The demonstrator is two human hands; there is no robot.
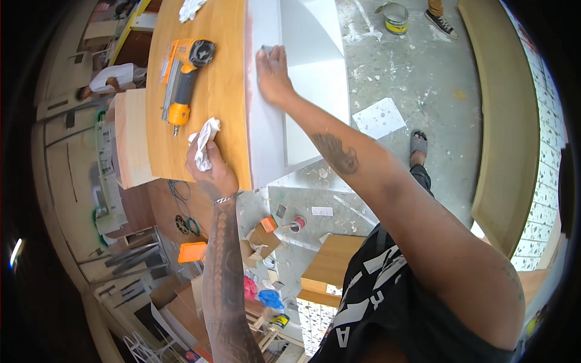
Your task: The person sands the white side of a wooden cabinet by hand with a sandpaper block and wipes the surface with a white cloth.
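Observation:
My left hand (213,166) is closed around a crumpled white cloth (207,142) near the end of an orange-brown wooden panel (227,78). Against the pale front edge (264,139) of a white-lined cabinet (311,48), my right hand (275,78) presses with its fingers bent over a small grey pad (266,48), mostly hidden under them. On the panel, just beyond my left hand, lies an orange and black nail gun (187,81). Another white cloth (191,9) rests at the panel's far end.
An open paint can (396,19) and a white sheet (379,118) are on the stained floor to the right. Feet of others show there, a shoe (442,24) among them. Below me are a wooden box (333,257), a small can (297,224) and a carton (261,242). A person (115,78) is at left.

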